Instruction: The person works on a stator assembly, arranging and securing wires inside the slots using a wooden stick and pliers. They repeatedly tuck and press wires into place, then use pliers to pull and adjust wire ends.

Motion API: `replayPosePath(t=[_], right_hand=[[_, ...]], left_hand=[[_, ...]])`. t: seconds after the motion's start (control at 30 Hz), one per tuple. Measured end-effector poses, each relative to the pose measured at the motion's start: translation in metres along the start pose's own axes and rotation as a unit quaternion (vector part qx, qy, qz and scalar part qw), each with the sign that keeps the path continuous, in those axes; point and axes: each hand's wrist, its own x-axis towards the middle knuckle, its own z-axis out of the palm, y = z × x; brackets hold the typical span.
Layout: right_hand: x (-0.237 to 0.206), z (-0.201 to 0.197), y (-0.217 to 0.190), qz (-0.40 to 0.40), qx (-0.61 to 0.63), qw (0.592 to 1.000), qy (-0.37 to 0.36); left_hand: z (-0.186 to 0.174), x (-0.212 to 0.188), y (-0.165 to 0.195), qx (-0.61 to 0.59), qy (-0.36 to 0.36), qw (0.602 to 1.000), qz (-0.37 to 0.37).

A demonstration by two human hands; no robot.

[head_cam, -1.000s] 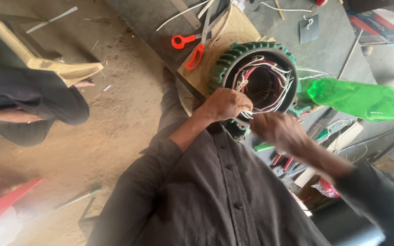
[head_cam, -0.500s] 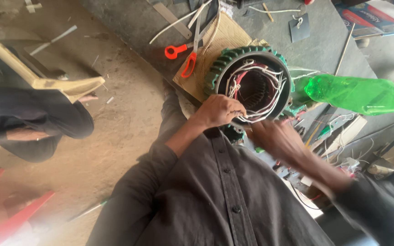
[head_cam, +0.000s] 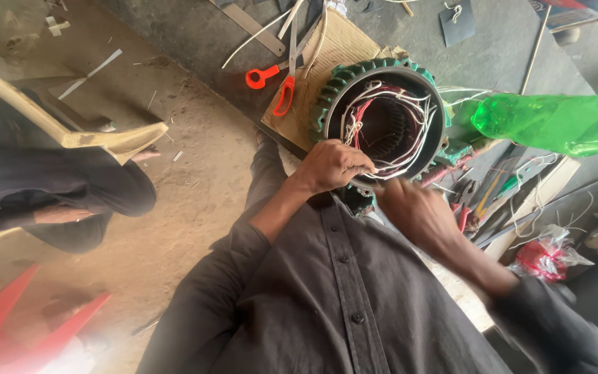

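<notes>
Gripping white wires (head_cam: 390, 168) at the green stator's (head_cam: 382, 118) near rim, your left hand (head_cam: 332, 165) is fisted; right hand (head_cam: 413, 211) blurred, fingers' state unclear.

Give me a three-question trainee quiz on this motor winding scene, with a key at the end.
1. True or false: the left hand rests at the near rim of the green motor stator.
2. What lies on the cardboard sheet beyond the stator? A) a hammer B) orange-handled scissors C) a paintbrush
3. Fill in: the see-through bottle to the right of the stator is coloured ____.

Key
1. True; its fingers are closed on the white and red wires at the rim.
2. B
3. Green. The right hand is blurred, so its grip cannot be judged.
</notes>
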Motion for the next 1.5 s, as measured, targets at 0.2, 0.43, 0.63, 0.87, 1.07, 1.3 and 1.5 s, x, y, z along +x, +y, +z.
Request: replayPosePath(t=[0.2, 0.43, 0.63, 0.87, 1.07, 1.3, 1.5], right_hand=[[-0.027, -0.001, 0.024, -0.156, 0.047, 0.955, 0.249], [0.014, 0.016, -0.006, -0.117, 0.061, 0.968, 0.213], [-0.049, 0.030, 0.028, -0.068, 0.111, 0.973, 0.191], [0.017, 0.067, -0.008, -0.016, 0.308, 0.891, 0.334], [-0.076, 0.051, -0.004, 0.095, 0.309, 0.882, 0.342], [-0.038, 0.014, 0.043, 0.011, 0.372, 0.863, 0.340], [-0.005, -0.041, 0.037, 0.018, 0.366, 0.905, 0.215]], left_hand=[[-0.002, -0.001, 0.000, -0.012, -0.005, 1.000, -0.007], [0.003, 0.002, 0.004, 0.019, -0.007, 1.000, -0.016], [0.002, 0.005, 0.003, 0.017, -0.013, 1.000, -0.010], [0.005, 0.005, 0.001, 0.042, -0.031, 0.999, 0.008], [-0.001, 0.007, 0.001, 0.012, -0.039, 0.999, 0.013], [0.000, -0.005, 0.029, 0.015, 0.155, 0.985, -0.068], [0.010, 0.026, 0.011, 0.136, 0.186, 0.972, 0.044]])
